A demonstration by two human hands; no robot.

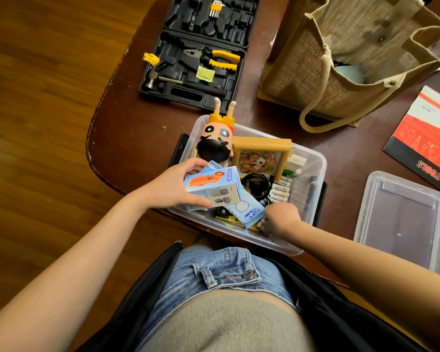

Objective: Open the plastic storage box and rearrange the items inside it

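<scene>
The clear plastic storage box (318, 163) stands open at the table's near edge, full of items. Its lid (401, 219) lies to the right on the table. My left hand (173, 185) grips a light-blue mini fan carton (214, 189) over the box's left side. A blue tissue pack (247, 209) lies under the carton. My right hand (282, 215) is curled down among the markers (280, 190) at the box's near right; what it holds is hidden. A cartoon figure (215, 141), an orange picture frame (261, 158) and a black cable (257, 182) fill the far part.
An open black tool case (196, 59) with pliers and a hammer lies at the far left of the table. A jute bag (341, 59) stands at the far right. A red and black booklet (424, 146) lies on the right. Wooden floor lies to the left.
</scene>
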